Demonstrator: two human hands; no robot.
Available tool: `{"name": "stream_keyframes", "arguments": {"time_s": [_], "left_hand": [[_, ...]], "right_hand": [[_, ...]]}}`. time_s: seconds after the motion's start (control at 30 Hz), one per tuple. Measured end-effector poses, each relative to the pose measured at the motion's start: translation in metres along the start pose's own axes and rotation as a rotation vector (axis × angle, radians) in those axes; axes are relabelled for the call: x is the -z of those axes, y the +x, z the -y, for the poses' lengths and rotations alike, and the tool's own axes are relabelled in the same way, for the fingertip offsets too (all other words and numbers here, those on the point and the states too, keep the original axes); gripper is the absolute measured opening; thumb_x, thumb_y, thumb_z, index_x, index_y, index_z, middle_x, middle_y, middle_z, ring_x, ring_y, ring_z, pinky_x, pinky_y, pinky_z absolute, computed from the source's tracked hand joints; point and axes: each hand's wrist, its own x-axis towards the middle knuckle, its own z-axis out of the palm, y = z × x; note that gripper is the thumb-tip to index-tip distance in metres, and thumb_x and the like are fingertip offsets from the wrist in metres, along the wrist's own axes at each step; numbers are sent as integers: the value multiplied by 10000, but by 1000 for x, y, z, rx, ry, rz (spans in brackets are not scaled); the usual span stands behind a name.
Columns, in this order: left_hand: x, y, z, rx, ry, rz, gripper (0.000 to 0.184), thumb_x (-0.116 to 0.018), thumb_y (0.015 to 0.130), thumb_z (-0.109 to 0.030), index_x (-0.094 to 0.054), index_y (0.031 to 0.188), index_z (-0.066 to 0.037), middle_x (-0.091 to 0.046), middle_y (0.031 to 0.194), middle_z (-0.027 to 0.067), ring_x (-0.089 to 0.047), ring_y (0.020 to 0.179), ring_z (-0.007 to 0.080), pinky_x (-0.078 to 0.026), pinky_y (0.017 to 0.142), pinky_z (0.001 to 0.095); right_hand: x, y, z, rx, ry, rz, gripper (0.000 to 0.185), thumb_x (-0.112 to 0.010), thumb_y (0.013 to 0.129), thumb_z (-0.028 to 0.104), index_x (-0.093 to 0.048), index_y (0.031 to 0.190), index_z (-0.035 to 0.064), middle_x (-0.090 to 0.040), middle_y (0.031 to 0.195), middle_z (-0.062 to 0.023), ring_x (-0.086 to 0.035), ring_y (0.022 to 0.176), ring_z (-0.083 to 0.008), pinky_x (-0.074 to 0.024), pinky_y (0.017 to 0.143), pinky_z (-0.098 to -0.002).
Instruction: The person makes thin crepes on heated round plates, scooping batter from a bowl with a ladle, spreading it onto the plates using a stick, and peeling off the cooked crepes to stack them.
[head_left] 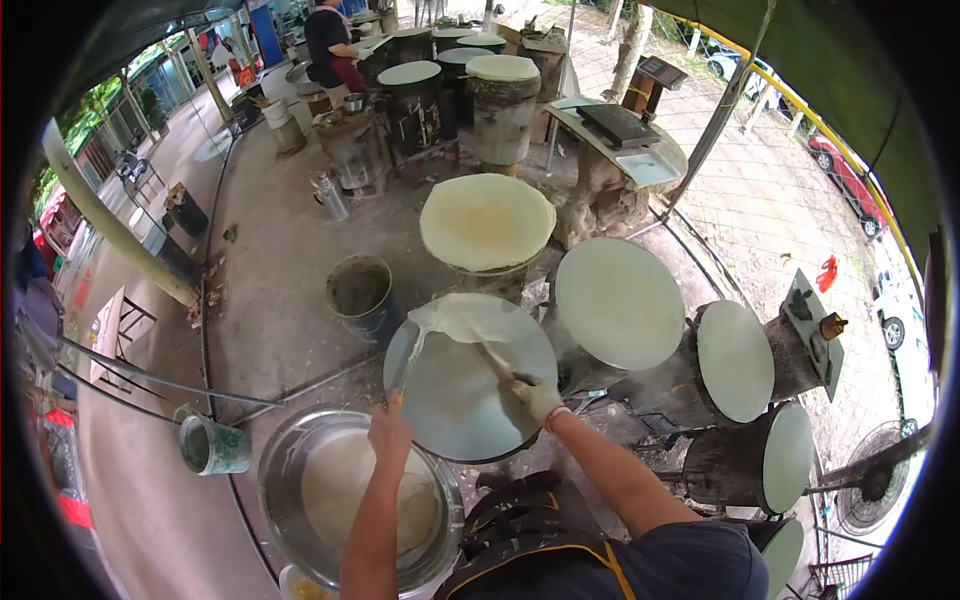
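Observation:
Before me is a round flat griddle, with a thin pale crepe sheet bunched along its far edge. My left hand, bare, is closed around the orange handle of a thin long blade-like tool that meets the sheet's left end. My right hand wears a whitish glove and a red band at the wrist. It grips a wooden stick slanting across the griddle up to the sheet; the stick's far end is hard to make out. A wide metal basin of creamy batter sits below my left forearm.
More round griddles on drum stoves stand ahead and to the right, one bearing a pale crepe. A dark bucket and a green bucket are on the left. Farther back, a person stands among drums. A fan is at right.

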Motion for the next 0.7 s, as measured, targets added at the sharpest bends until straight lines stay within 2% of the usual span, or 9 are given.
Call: {"name": "stream_keyframes", "arguments": {"time_s": [0.1,0.17,0.23,0.33,0.43,0.47,0.57,0.63,0.7], "left_hand": [[2,-6,21,8,27,-27,583,-506,786,-25,-402,1330,-207,-434,960,165,-542,844,339,-468,702,423],[1,-11,25,-18,8,-51,604,-492,781,7,-406,1330,-229,-429,949,155,-536,833,328,-466,699,424],[4,-20,30,8,5,-52,620,-494,769,18,-412,1327,-238,-422,934,150,-529,830,320,-464,698,426],[14,-37,40,71,5,-21,636,-498,754,28,-422,1324,-243,-413,915,141,-522,815,311,-463,695,426],[6,-48,47,82,5,-27,642,-503,742,34,-433,1316,-244,-409,908,133,-521,794,307,-463,681,420],[4,-51,45,69,7,-35,643,-505,739,36,-437,1313,-244,-407,908,130,-521,787,306,-463,674,417],[13,-70,40,96,35,-72,603,-520,736,27,-483,1278,-233,-411,889,121,-517,762,301,-455,654,411],[24,-91,48,131,6,-86,570,-530,731,21,-513,1248,-217,-417,873,116,-519,763,295,-450,653,413],[18,-103,55,148,-94,-133,545,-538,725,23,-533,1226,-191,-429,862,114,-519,755,290,-447,652,408]], "right_hand": [[1,1,-30,50,-241,-361,357,-575,837,259,-610,1126,54,-661,885,-103,-595,729,-121,-475,656,-244],[-25,5,-26,165,-488,-149,345,-545,863,285,-599,1126,69,-669,918,-122,-625,838,-192,-473,743,-305],[-26,18,-14,-62,-358,71,363,-546,863,283,-589,1133,44,-659,900,-119,-592,781,-163,-469,708,-303],[19,55,-65,181,-103,130,367,-560,857,275,-587,1123,23,-645,866,-115,-557,741,-140,-463,677,-296],[-20,-3,-1,145,-421,-173,387,-550,859,311,-589,1110,19,-639,848,-124,-563,737,-159,-462,676,-294],[-25,23,-23,408,-960,-227,417,-526,861,348,-587,1097,9,-638,812,-121,-580,720,-186,-466,671,-316],[-11,42,-18,-54,-633,277,449,-517,852,382,-588,1104,18,-653,869,-146,-622,765,-249,-480,699,-341],[26,62,-60,198,-639,265,421,-543,841,371,-600,1113,55,-653,946,-161,-638,835,-269,-485,732,-346],[39,47,-48,158,-301,0,396,-547,843,356,-605,1118,77,-648,968,-162,-638,845,-270,-485,740,-345]]}}
